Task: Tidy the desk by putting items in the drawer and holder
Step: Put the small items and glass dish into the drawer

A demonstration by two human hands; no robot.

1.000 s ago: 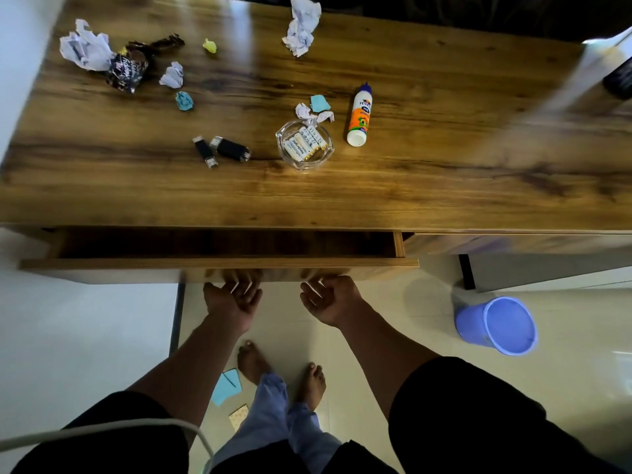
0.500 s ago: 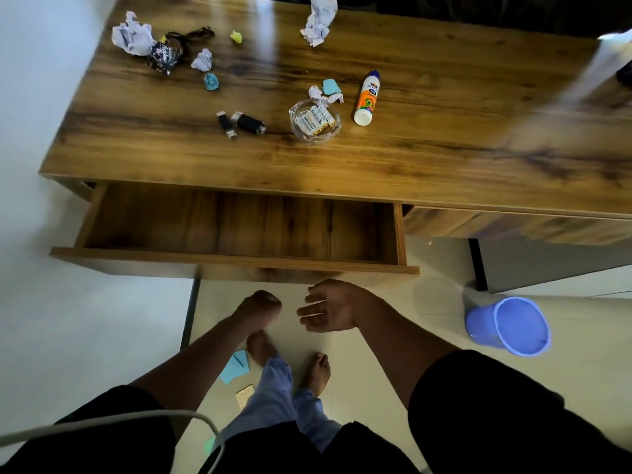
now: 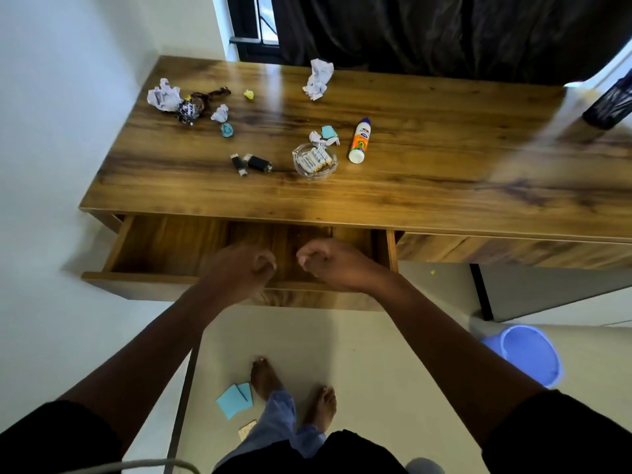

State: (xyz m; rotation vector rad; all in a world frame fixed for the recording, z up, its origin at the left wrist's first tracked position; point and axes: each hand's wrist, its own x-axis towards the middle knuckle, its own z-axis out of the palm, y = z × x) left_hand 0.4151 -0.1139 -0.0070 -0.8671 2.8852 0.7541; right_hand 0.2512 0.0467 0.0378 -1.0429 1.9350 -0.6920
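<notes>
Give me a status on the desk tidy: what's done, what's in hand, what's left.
Done: the drawer is pulled open; what shows of its inside is bare. In hand: nothing; the left hand and right hand hover over it with fingers curled. Left: the glue bottle, the dish of batteries, the two black USB sticks and the crumpled paper all sit on the desktop.

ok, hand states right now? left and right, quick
Left hand: fingers curled, holding nothing visible.
Right hand: fingers curled, holding nothing visible.
</notes>
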